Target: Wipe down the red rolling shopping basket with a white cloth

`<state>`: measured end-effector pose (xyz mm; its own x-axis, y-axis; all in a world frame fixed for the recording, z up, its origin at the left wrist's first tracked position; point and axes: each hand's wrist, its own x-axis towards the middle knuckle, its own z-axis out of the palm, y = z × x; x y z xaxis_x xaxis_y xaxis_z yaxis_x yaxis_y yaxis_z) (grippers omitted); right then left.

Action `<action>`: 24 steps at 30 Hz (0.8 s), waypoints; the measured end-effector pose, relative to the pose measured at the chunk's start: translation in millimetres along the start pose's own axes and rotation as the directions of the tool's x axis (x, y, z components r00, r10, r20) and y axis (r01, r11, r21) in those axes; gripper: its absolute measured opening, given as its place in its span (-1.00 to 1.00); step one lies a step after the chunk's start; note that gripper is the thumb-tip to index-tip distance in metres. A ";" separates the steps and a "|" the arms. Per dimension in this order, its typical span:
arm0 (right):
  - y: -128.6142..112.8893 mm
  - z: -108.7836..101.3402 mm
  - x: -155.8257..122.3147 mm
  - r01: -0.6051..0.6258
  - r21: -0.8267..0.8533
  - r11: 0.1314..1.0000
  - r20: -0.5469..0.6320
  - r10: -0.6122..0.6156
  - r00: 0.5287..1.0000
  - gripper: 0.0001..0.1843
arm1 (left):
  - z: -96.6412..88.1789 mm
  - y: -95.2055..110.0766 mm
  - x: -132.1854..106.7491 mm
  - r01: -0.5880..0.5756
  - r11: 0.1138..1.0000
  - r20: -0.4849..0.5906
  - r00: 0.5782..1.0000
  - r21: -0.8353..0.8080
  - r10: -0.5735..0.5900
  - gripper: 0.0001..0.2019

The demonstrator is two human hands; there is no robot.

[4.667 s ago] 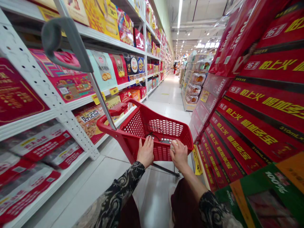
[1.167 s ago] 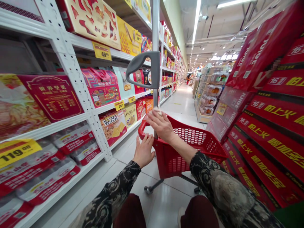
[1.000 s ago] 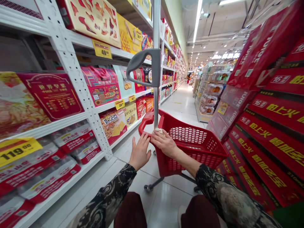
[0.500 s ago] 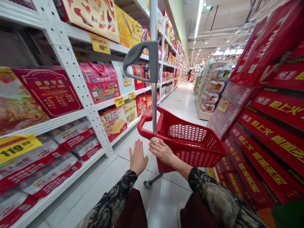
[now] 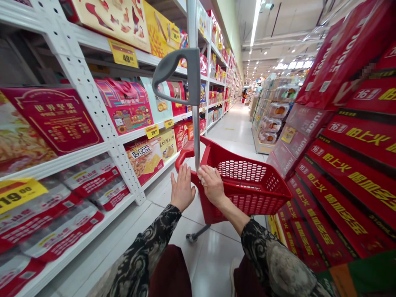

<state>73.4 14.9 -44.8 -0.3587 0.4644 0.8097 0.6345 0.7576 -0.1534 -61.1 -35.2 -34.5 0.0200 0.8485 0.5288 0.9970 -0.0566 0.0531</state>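
A red plastic shopping basket on wheels [image 5: 247,185] stands in the aisle in front of me. Its metal pole [image 5: 196,136] rises from the near rim to a grey handle [image 5: 181,74]. My left hand [image 5: 182,189] is flat and open, fingers together, against the basket's near left corner. My right hand [image 5: 212,183] rests on the near rim at the foot of the pole, fingers curled on a small pale wad I cannot make out.
White shelves [image 5: 89,148] of boxed sweets and snacks with yellow price tags line the left. Stacked red drink cartons [image 5: 346,136] wall the right. The tiled aisle [image 5: 235,128] runs ahead, with a pallet of packed goods [image 5: 272,119] at mid right.
Over the last second my right hand slid down the pole to below the rim and has come back up onto the rim. My left hand has moved back against the basket.
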 end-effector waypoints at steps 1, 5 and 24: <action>5.1 0.7 -7.6 -0.009 0.003 1.000 0.022 0.009 1.000 -0.62 | -0.4 0.0 3.3 -0.006 1.000 0.005 1.000 0.007 0.006 -0.33; 39.1 -5.4 -51.6 -0.154 -0.032 0.988 0.049 0.155 0.987 -0.55 | -1.1 -1.9 7.5 -0.032 0.999 0.026 0.999 0.022 0.032 -0.39; 106.5 -56.4 -110.1 -0.399 -0.282 0.873 0.082 0.436 0.896 -0.56 | 15.9 48.9 3.9 -0.258 0.965 0.128 0.956 -0.057 0.263 -0.45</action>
<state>219.1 18.5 -118.4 -0.1009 0.7845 0.6119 0.8896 0.3466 -0.2976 -11.1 -26.3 -43.3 0.2910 0.8639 0.4111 0.9522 -0.3034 -0.0365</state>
